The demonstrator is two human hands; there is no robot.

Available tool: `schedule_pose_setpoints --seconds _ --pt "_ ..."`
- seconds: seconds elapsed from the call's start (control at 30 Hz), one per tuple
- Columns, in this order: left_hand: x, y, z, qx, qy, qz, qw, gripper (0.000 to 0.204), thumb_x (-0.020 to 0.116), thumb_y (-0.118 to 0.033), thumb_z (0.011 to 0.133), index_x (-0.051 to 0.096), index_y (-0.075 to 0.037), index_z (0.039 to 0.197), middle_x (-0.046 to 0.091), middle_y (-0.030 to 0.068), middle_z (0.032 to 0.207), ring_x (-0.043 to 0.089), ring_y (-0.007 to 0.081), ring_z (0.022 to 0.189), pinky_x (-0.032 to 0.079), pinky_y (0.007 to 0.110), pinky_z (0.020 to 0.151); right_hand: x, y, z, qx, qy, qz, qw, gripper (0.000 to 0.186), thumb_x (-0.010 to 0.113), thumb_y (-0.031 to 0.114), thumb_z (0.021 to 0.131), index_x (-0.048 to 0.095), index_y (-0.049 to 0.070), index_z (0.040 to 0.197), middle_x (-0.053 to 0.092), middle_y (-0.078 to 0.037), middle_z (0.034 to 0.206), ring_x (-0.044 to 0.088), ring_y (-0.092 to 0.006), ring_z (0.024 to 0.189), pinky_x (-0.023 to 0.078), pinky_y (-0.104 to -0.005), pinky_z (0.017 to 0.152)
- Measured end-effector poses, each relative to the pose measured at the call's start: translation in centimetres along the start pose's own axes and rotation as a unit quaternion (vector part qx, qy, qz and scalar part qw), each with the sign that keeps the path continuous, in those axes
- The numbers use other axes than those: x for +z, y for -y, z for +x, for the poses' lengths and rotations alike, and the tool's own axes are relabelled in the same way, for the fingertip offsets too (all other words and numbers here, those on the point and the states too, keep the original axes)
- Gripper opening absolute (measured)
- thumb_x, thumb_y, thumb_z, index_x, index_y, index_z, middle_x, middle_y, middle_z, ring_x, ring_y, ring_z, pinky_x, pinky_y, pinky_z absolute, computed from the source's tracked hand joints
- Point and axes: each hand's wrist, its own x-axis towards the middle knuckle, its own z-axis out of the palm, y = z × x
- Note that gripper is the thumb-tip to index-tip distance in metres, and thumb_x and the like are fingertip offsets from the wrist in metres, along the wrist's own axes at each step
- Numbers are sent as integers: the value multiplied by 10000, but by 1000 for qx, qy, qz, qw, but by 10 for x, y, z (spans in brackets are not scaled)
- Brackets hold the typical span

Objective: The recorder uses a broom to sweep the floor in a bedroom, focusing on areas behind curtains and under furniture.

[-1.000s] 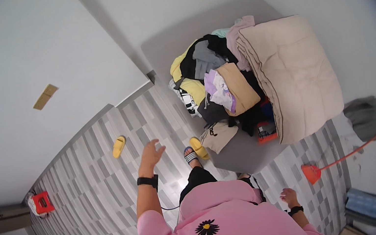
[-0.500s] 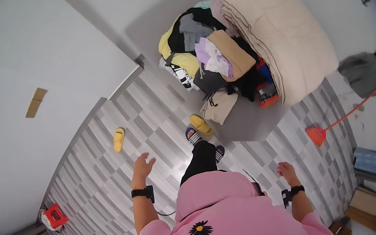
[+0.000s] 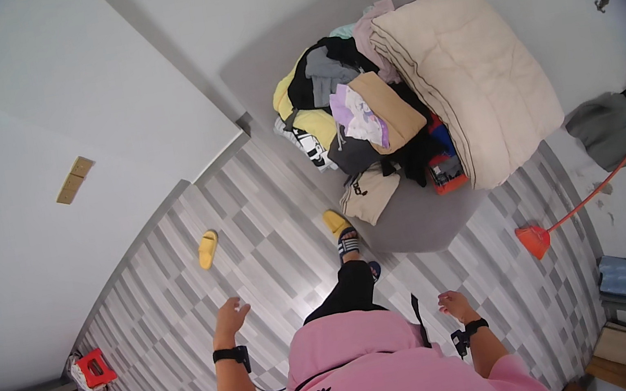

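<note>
From my remote station, I see the striped sandal [image 3: 348, 242] move right up to the yellow slipper [image 3: 336, 222] by the grey bed [image 3: 426, 226], bringing one foot nearer the clothes pile [image 3: 329, 73] and folded quilt [image 3: 476, 81] lying on it. Nothing is being handled: the left hand [image 3: 229, 320] and right hand [image 3: 455, 305] hang over the floor [image 3: 268, 224], fingers loosely curled, grasping nothing.

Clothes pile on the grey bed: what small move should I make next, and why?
Probably sidestep the yellow slipper: it lies just ahead of your striped sandal, toward the clothes pile. Your left hand and right hand look empty and are not touching the pile.
</note>
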Motion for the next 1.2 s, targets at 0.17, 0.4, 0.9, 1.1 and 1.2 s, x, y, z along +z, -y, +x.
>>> schedule_pose_setpoints --seconds 0.17,0.4,0.9,1.1,1.2 --pt "2 15 11 -29 64 152 986 527 692 -381 750 590 -3 1103 643 211 1015 612 352 960 490 415 820 -26 -8 -26 -69 -118 130 982 239 530 121 872 585 -16 1060 633 -75 790 609 -153 642 480 -251 550" --pt "-4 -111 86 117 25 -28 992 525 669 -379 770 582 -6 1129 648 193 1019 608 338 987 486 393 829 -43 -142 -91 -89 -107 -207 968 141 589 162 842 610 32 793 622 -87 716 611 -171 629 473 -252 526" --pt "-158 -206 409 190 32 81 978 517 571 -437 832 613 24 1063 614 224 1081 558 392 1039 445 424 884 53 98 13 49 -127 199 971 226 530 119 879 565 -14 1059 636 -131 824 637 -202 653 513 -294 545" --pt "-171 -224 672 242 -131 20 961 438 488 -416 871 658 -13 887 610 270 942 551 438 935 434 478 823 94 194 17 129 -236 185 945 260 510 149 889 557 -60 1037 641 -137 843 652 -210 684 528 -295 559" --pt "-167 -252 771 314 -97 133 935 355 466 -334 892 629 -20 867 611 220 900 561 419 859 440 508 776 129 181 8 148 -67 424 891 255 526 132 894 565 -72 1042 649 -147 880 659 -230 706 556 -310 594"
